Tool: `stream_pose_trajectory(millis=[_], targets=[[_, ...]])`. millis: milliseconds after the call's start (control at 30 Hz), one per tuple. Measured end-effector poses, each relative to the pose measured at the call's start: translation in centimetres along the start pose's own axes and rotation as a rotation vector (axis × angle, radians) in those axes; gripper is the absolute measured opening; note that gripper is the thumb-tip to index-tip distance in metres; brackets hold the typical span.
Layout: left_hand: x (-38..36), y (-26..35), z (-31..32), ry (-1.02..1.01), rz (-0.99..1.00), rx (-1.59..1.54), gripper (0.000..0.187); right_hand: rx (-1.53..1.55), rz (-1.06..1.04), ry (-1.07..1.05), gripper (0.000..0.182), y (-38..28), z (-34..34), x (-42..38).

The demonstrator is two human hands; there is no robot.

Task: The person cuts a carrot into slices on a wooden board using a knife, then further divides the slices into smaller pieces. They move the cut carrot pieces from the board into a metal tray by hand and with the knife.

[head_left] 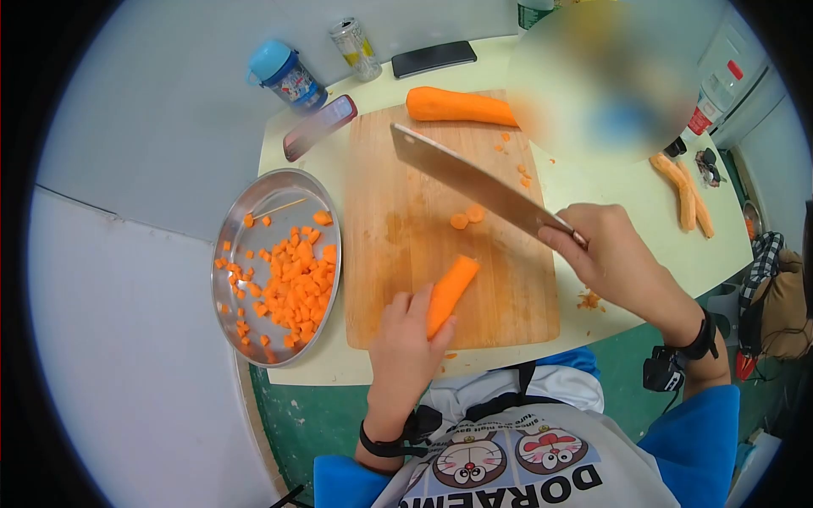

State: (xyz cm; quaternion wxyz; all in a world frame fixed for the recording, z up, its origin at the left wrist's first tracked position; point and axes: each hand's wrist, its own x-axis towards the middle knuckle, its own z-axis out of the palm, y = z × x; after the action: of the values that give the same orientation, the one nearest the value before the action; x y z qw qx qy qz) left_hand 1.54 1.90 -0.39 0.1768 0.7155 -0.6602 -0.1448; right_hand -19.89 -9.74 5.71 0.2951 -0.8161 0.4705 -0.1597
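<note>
My left hand is closed round a peeled carrot piece lying at a slant near the front of the wooden cutting board. In my right hand is the handle of a cleaver, its blade raised over the board and pointing to the upper left. Two carrot slices lie on the board between the blade and the carrot piece. A large whole carrot rests along the board's far edge, with small orange scraps beside it.
Left of the board, a metal tray holds diced carrot. Behind stand a blue bottle, a can and two phones, one dark, one reddish. At right lie pale carrots and a red-capped bottle. One area is blurred.
</note>
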Motion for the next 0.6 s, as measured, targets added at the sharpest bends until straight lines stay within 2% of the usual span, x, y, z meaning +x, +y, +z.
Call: stream_pose_trajectory(millis=[67,300,367,400,467,533,600], targets=[[0.1,0.1,-0.5,-0.009,-0.051,-0.024,0.05,0.022,-0.115,0.005,0.017,0.3,0.7,-0.7],[0.4,-0.1,-0.6,-0.076,-0.097,0.0,0.046,-0.026,-0.139,-0.107,0.016,-0.2,2.2,-2.2],[0.5,-0.4,-0.4,0.049,-0.003,-0.141,0.042,-0.024,-0.155,-0.099,0.017,0.0,2.5,-2.4],[0.7,-0.6,-0.5,0.044,-0.005,-0.14,0.042,-0.028,-0.175,-0.085,0.017,0.1,2.6,-2.4],[0.9,-0.7,-1.0,-0.089,-0.089,-0.182,0.039,-0.033,-0.167,-0.087,0.018,0.2,2.6,-2.4],[1.1,-0.6,-1.0,-0.082,-0.086,-0.183,0.038,-0.036,-0.164,-0.087,0.019,0.3,2.8,-2.3],[1.1,-0.6,-0.9,-0.082,-0.082,-0.183,0.038,-0.036,-0.176,-0.098,0.011,0.4,2.9,-2.6]])
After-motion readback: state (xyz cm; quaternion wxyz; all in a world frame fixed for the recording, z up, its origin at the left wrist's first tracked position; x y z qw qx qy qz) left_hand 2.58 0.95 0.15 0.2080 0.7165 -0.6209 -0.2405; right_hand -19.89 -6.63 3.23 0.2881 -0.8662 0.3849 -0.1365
